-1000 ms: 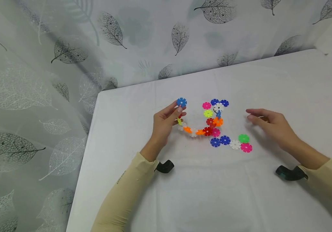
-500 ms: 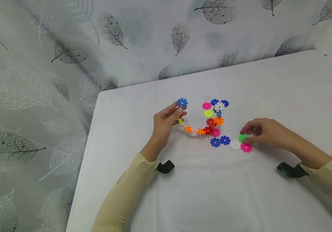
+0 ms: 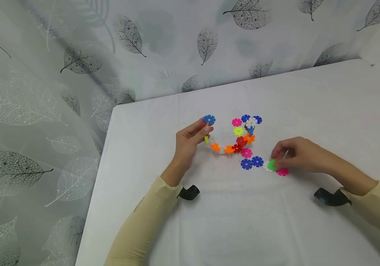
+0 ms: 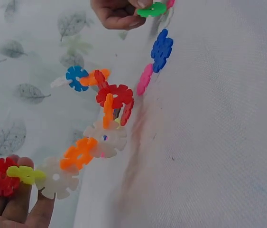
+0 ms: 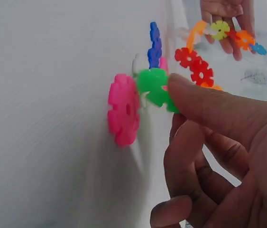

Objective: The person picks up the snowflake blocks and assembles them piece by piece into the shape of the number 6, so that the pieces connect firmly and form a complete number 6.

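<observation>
My left hand (image 3: 188, 142) pinches one end of a chain of interlocking plastic snowflake discs (image 4: 78, 154), near a light blue disc (image 3: 209, 119). Red, yellow, white and orange discs follow along the chain, which curves up at its far end to another blue disc and a white disc (image 3: 251, 122). Between thumb and fingers, my right hand (image 3: 296, 155) holds a green snowflake disc (image 5: 154, 85) close over the table. A pink disc (image 5: 124, 109) lies right beside it, and a white disc (image 3: 267, 167) shows partly behind the green one.
Loose blue discs (image 3: 257, 162) and a pink disc (image 3: 246, 153) lie between the hands. Farther back are a yellow disc (image 3: 238, 131), another pink disc (image 3: 236, 122) and more blue ones. A white cloth (image 3: 236, 214) covers the table; a leaf-print curtain (image 3: 163, 44) hangs behind.
My right hand has come down and left from the right side of the table and taken hold of the green disc, shifting it slightly left. The left hand stays nearly still with the chain.
</observation>
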